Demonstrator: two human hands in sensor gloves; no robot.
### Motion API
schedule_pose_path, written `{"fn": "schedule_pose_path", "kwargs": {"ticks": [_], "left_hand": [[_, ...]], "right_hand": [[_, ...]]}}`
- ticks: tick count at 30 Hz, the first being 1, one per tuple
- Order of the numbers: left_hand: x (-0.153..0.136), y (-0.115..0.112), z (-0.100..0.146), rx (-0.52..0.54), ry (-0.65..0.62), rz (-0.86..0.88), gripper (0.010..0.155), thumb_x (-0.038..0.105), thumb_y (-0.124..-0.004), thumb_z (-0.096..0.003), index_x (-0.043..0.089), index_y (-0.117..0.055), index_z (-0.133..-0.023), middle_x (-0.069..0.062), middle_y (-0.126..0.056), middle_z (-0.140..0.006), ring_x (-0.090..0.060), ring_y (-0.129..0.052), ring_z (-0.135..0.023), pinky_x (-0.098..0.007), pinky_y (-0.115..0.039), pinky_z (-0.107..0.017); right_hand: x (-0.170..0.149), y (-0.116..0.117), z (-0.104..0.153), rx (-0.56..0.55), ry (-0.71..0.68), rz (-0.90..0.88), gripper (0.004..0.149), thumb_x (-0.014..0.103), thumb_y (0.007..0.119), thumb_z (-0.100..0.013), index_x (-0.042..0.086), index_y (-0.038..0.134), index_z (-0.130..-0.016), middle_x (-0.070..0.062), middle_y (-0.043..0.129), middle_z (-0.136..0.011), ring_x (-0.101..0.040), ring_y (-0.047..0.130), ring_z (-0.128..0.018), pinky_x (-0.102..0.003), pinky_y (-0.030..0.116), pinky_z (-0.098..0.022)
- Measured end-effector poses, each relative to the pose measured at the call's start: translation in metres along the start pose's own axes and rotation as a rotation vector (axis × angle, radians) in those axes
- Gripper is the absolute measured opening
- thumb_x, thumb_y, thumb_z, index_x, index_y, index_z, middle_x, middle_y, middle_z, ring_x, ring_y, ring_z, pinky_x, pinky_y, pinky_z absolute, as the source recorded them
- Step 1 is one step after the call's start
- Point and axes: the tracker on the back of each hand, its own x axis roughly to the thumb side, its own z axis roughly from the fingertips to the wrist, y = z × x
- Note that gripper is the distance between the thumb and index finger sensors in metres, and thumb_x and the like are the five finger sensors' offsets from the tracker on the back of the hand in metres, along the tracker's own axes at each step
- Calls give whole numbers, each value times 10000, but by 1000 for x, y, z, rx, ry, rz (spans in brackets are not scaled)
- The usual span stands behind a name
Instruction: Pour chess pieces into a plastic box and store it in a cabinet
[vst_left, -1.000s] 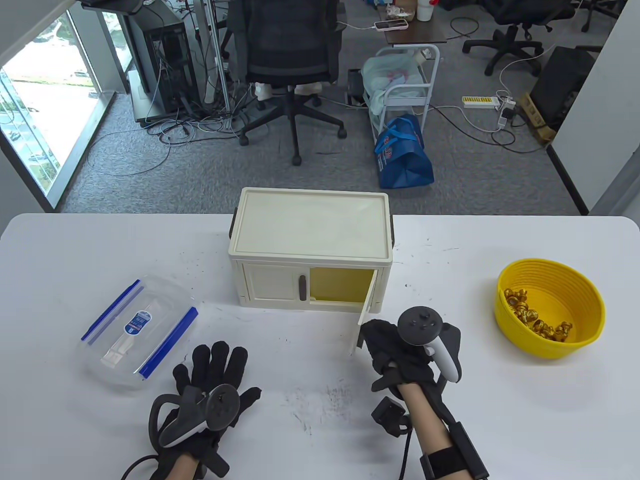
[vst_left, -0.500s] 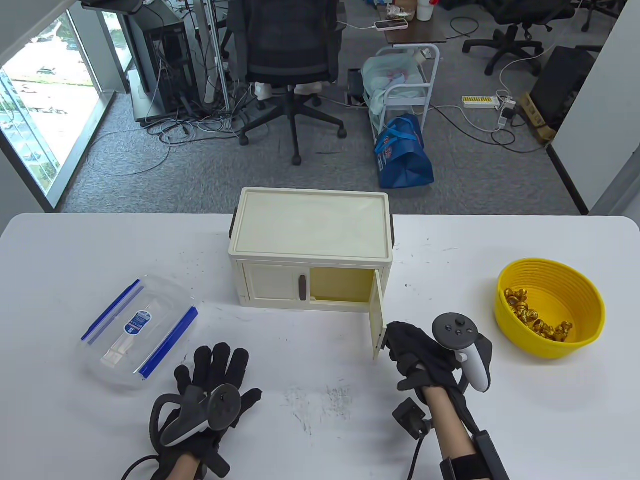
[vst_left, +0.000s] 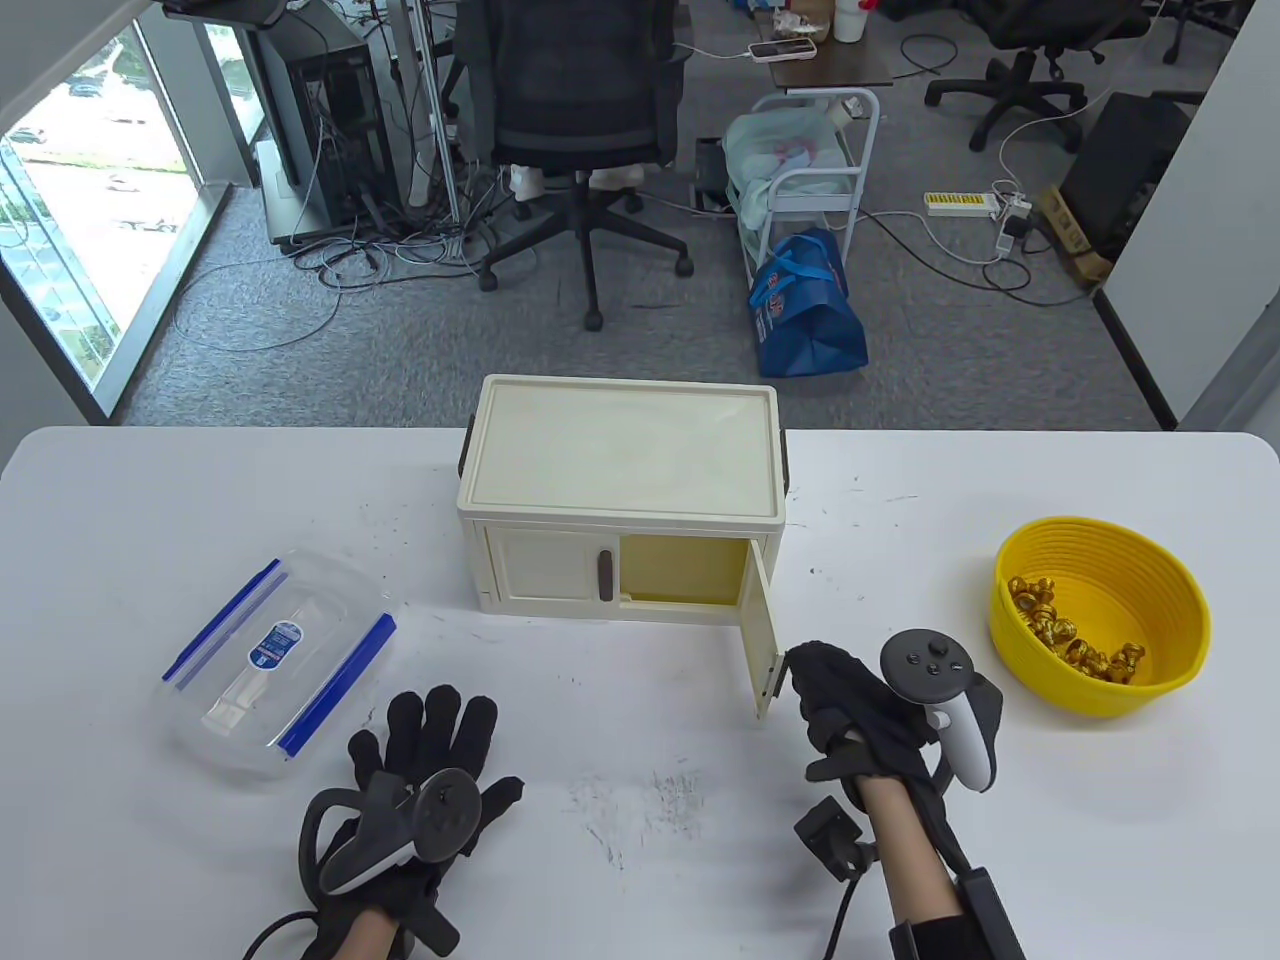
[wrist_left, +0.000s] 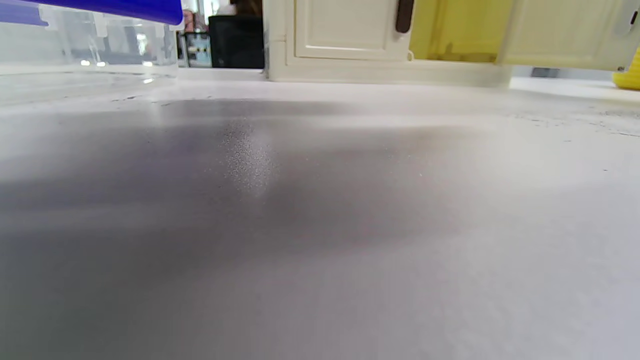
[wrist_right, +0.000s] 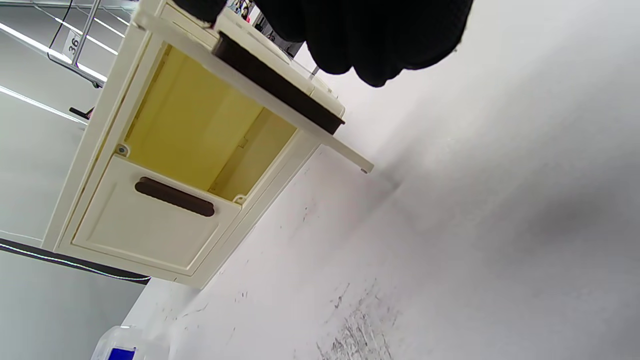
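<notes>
Door work on the cabinet (vst_left: 620, 450), judging by the layout. Right hand (vst_left: 850, 710) low and right of centre in the table view, fingers curled at the free edge of the right-hand door (vst_left: 762, 635), touching it beside the dark handle (wrist_right: 277, 82) in the right wrist view. Can't tell whether really pinching or just resting against it. Door standing out toward the bottom of the frame, yellow inside on show. Best bet: take it wider, right out of the opening, following the hinge arc rather than tugging straight back, and gently enough not to drag a probably light cabinet across the table (vst_left: 640, 720). Then let go cleanly. Left hand (vst_left: 430, 770) flat on the table at lower left, fingers spread, holding nothing; handy for steadying the cabinet top if needed. Plastic box (vst_left: 275, 660) at the left, just above that hand, looks lidded with blue clips, so needs opening before any pouring. Chess pieces (vst_left: 1070, 640) well off to the right in the yellow bowl (vst_left: 1100, 700), not poured yet.
</notes>
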Motion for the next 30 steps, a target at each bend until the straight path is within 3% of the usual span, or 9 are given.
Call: {"fn": "schedule_pose_path", "kwargs": {"ticks": [6,10,13,16,18,24,30], "left_hand": [[0,-1,0,5,-4,4,800,662,-407,-651,225,-214,-1293,-240,-219,-1327,-584,-224,-1145,-814,-334,-702],[0,-1,1,7,-8,3,799,662,-406,-652,226,-213,-1292,-237,-216,-1328,-584,-222,-1146,-814,-333,-703],[0,-1,1,9,-10,6,800,663,-406,-651,226,-214,-1293,-238,-217,-1328,-583,-221,-1147,-814,-334,-704],[0,-2,1,9,-11,8,800,663,-405,-651,227,-210,-1292,-236,-214,-1328,-584,-220,-1146,-814,-333,-704],[0,-2,1,10,-11,12,800,663,-406,-651,227,-210,-1292,-236,-214,-1328,-583,-221,-1146,-815,-333,-703],[0,-3,1,20,-17,38,800,665,-405,-650,230,-209,-1292,-231,-218,-1329,-574,-228,-1153,-812,-343,-709],[6,1,0,40,-29,86,798,664,-405,-652,229,-213,-1292,-229,-221,-1330,-573,-234,-1154,-807,-355,-715]], "right_hand": [[6,-6,19,-90,-105,15,740,513,634,-626,53,386,-1151,-266,478,-1170,-559,574,-980,-637,572,-654],[13,4,34,-97,-192,200,828,583,649,-596,138,259,-1176,-197,229,-1243,-555,272,-1082,-704,367,-721],[10,21,40,-116,-173,449,877,628,653,-573,181,206,-1181,-166,138,-1243,-523,147,-1099,-724,268,-729],[-3,40,38,-105,-104,653,915,666,641,-557,196,162,-1179,-151,84,-1239,-506,95,-1103,-731,226,-727],[-13,51,34,-81,-72,698,924,676,629,-556,196,138,-1176,-142,63,-1236,-506,79,-1099,-731,218,-725],[-39,68,19,-29,-13,694,913,672,623,-555,203,139,-1171,-127,55,-1233,-494,63,-1098,-723,202,-730],[-43,71,18,-4,4,718,902,668,616,-557,207,141,-1169,-128,53,-1230,-486,63,-1098,-717,201,-733]]}}
